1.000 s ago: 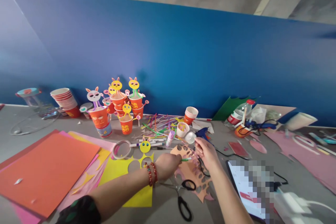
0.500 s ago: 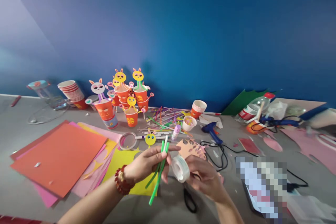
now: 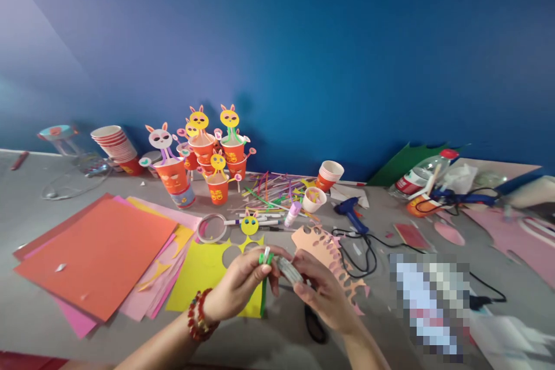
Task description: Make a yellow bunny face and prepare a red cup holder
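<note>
My left hand [image 3: 243, 280], with a red bead bracelet at its wrist, is closed on a small bundle of green straws [image 3: 263, 295] around a white stick [image 3: 266, 253]. Most of the bundle is hidden by the fingers. Close beside it, my right hand [image 3: 323, 286] grips a roll of clear tape [image 3: 288, 270], tilted with its edge towards me. Both hands are above a yellow sheet [image 3: 191, 280] with round holes cut in it. A yellow rabbit face [image 3: 250, 224] lies just beyond them. Below the right hand, a black scissor handle [image 3: 315, 326] shows partly.
Paper cups with rabbit figures [image 3: 176, 176] stand at the back left, near a cup stack [image 3: 115, 147]. Coloured paper sheets [image 3: 99, 254] lie at left. Loose straws [image 3: 277, 191], a glue stick [image 3: 293, 214] and a blue glue gun [image 3: 352, 214] with its cable are behind my hands.
The tape roll has turned from showing its round opening to showing its edge, moving slightly left and up. The green straws have tipped, so less of them shows below my left hand.
</note>
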Motion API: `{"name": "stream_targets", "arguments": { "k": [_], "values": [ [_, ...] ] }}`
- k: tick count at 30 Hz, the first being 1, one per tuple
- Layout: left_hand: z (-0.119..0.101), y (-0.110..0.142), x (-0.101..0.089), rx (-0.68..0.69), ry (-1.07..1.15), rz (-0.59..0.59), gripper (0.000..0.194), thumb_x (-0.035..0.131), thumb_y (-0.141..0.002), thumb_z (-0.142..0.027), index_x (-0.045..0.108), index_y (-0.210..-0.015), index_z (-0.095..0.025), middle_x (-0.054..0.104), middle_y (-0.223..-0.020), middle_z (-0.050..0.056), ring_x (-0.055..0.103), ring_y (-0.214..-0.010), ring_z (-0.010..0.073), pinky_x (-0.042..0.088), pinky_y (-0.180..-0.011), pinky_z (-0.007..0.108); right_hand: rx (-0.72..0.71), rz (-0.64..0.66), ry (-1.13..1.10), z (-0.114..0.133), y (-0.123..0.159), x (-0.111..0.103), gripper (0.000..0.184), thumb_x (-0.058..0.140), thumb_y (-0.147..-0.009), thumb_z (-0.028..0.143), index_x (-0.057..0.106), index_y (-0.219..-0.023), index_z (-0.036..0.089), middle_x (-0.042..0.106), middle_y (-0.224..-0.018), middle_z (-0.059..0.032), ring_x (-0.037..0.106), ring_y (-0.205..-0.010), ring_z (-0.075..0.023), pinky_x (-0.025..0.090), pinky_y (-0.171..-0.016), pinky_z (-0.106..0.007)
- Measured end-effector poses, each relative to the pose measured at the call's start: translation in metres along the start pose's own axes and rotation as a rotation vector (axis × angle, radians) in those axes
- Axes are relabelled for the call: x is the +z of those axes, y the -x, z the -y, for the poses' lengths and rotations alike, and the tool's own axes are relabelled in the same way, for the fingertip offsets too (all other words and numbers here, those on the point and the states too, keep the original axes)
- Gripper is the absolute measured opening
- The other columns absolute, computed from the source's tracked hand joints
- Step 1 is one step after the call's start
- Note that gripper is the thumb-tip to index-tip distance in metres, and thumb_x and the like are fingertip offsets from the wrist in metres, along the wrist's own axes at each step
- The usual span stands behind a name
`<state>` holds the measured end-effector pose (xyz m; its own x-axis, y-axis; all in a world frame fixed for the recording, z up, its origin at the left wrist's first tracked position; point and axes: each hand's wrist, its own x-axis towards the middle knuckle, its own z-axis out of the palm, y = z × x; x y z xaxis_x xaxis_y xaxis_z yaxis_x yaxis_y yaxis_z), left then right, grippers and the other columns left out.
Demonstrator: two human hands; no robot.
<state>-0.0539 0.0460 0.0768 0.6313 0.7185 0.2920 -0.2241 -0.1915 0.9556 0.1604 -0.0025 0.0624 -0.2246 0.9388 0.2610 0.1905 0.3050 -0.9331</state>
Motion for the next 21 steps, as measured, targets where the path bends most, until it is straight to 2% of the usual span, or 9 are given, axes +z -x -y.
{"name": "stream_targets", "arguments": {
  "k": [2, 5, 10, 14, 17, 19, 21],
  "values": [
    [0.002, 0.002, -0.002, -0.005, -0.016, -0.006, 0.030, 0.044, -0.103, -0.034, 0.064, -0.092, -0.014, 0.063, -0.124, 0.014, 0.066, -0.069, 0.0121, 0.052, -0.079, 0.030, 0.040, 0.012, -0.032, -0.002, 0.000, 0.000, 0.034, 0.061, -0.091, 0.055, 0.073, -0.090, 0.024, 0.055, -0.086, -0.0045, 0.054, -0.082, -0.0212, 0.047, -0.072, -0.030],
    [0.007, 0.002, -0.004, -0.042, 0.077, -0.028, 0.030, 0.043, -0.103, -0.034, 0.065, -0.093, -0.015, 0.063, -0.123, 0.014, 0.066, -0.068, 0.0130, 0.053, -0.077, 0.032, 0.075, 0.058, -0.125, -0.004, 0.000, 0.000, 0.037, 0.064, -0.087, 0.058, 0.073, -0.088, 0.022, 0.053, -0.091, -0.0053, 0.053, -0.083, -0.0209, 0.047, -0.069, -0.029],
    [0.012, 0.000, -0.004, -0.140, 0.216, 0.006, 0.028, 0.047, -0.101, -0.036, 0.065, -0.093, -0.015, 0.067, -0.110, 0.011, 0.063, -0.063, 0.0126, 0.052, -0.069, 0.030, 0.039, 0.098, -0.172, -0.005, 0.001, 0.001, 0.034, 0.063, -0.089, 0.056, 0.071, -0.089, 0.023, 0.052, -0.093, -0.0059, 0.053, -0.092, -0.0230, 0.047, -0.073, -0.030],
    [0.012, 0.000, -0.001, -0.132, 0.110, -0.042, 0.029, 0.046, -0.101, -0.037, 0.066, -0.098, -0.015, 0.067, -0.096, 0.008, 0.062, -0.061, 0.0124, 0.051, -0.069, 0.030, 0.020, 0.065, 0.008, 0.001, 0.002, 0.000, 0.020, 0.061, -0.092, 0.041, 0.067, -0.091, 0.022, 0.050, -0.097, -0.0053, 0.053, -0.089, -0.0212, 0.047, -0.076, -0.030],
    [0.012, -0.002, -0.001, -0.121, 0.000, -0.159, 0.028, 0.046, -0.101, -0.036, 0.064, -0.104, -0.015, 0.064, -0.085, 0.005, 0.063, -0.062, 0.0128, 0.050, -0.069, 0.028, -0.005, 0.052, 0.173, 0.006, 0.002, -0.001, 0.007, 0.059, -0.091, 0.028, 0.063, -0.091, 0.022, 0.051, -0.097, -0.0050, 0.054, -0.091, -0.0211, 0.046, -0.079, -0.030],
    [0.012, -0.002, -0.002, -0.131, -0.013, -0.232, 0.027, 0.044, -0.102, -0.036, 0.061, -0.099, -0.015, 0.062, -0.081, 0.003, 0.064, -0.066, 0.0138, 0.050, -0.069, 0.028, -0.020, 0.046, 0.250, 0.009, 0.003, -0.002, 0.001, 0.059, -0.090, 0.022, 0.061, -0.090, 0.022, 0.052, -0.099, -0.0052, 0.054, -0.093, -0.0214, 0.046, -0.081, -0.030],
    [0.012, -0.002, -0.002, -0.160, 0.003, -0.252, 0.029, 0.043, -0.102, -0.038, 0.058, -0.090, -0.016, 0.061, -0.078, 0.003, 0.063, -0.065, 0.0138, 0.050, -0.066, 0.026, -0.034, 0.039, 0.297, 0.009, 0.003, -0.003, 0.003, 0.060, -0.089, 0.020, 0.059, -0.089, 0.022, 0.053, -0.100, -0.0053, 0.054, -0.094, -0.0215, 0.046, -0.081, -0.030]
  ]
}}
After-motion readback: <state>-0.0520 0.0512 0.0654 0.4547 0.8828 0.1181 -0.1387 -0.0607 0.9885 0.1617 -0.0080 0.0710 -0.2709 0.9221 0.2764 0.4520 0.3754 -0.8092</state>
